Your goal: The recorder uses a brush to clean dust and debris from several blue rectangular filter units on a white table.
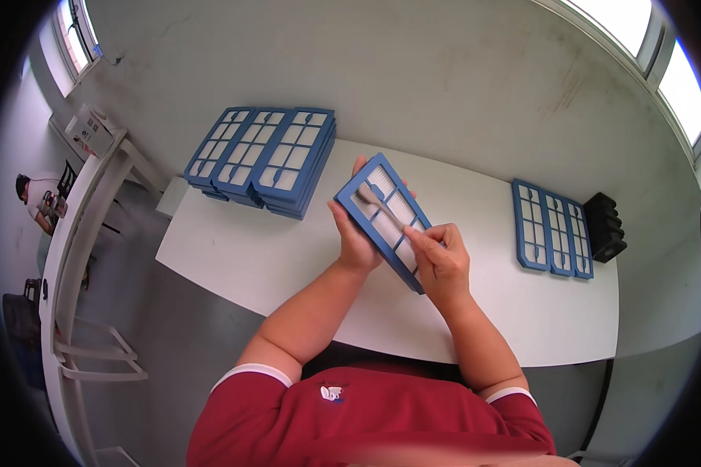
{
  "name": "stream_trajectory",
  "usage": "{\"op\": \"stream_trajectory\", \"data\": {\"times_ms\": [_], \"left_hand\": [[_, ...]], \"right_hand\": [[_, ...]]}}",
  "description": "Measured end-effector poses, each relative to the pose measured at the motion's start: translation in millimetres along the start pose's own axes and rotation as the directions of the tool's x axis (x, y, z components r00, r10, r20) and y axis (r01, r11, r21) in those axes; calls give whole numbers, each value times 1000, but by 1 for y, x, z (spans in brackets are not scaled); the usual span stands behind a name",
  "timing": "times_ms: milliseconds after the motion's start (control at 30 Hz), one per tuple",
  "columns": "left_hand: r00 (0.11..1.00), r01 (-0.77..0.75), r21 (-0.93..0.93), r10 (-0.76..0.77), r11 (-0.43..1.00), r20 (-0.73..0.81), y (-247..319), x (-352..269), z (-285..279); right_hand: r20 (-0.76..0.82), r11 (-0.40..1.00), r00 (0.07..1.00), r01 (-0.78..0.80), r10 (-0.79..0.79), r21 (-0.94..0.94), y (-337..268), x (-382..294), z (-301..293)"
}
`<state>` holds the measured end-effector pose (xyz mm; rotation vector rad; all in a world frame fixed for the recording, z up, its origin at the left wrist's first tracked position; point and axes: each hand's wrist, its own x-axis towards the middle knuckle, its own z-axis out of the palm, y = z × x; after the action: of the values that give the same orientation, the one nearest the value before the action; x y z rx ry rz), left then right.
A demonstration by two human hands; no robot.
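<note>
Tilted above the white table (269,257) is a blue-framed pleated filter (398,203), gripped along its left side by my left hand (356,239). Fingertips of that hand show past the filter's far edge. My right hand (443,260) pinches the handle of a small brush (380,204), possibly a toothbrush. The brush head lies over the white pleats near the filter's upper end; its bristles are hidden. Behind and to the left stand stacks of similar filters (292,152), side by side. On the right, three more filters (552,230) lie in a row.
A black ribbed object (604,227) stands beside the right-hand filters. The wall (385,76) rises directly behind the table. At far left, a person (38,198) is at another white table (70,251), which bears a white box (90,131). A dark chair (23,315) stands nearby.
</note>
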<state>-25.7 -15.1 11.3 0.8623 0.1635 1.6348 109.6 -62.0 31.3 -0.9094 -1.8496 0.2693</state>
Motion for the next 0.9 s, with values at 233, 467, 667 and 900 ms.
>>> {"op": "stream_trajectory", "data": {"times_ms": [233,467,667,900], "left_hand": [[998,17,2,-17,1000,-54,0,-1,3],[995,22,40,-18,999,-94,3,-1,5],[990,12,-24,-15,1000,-143,10,0,12],[981,-23,-46,14,999,-195,16,6,7]], "right_hand": [[16,1000,1000,1,-2,26,-3,-3,-3],[-22,992,1000,-4,2,-126,1,-2,-6],[95,992,993,-85,77,89,-6,-5,-13],[50,998,998,-30,33,-62,2,-6,-12]]}}
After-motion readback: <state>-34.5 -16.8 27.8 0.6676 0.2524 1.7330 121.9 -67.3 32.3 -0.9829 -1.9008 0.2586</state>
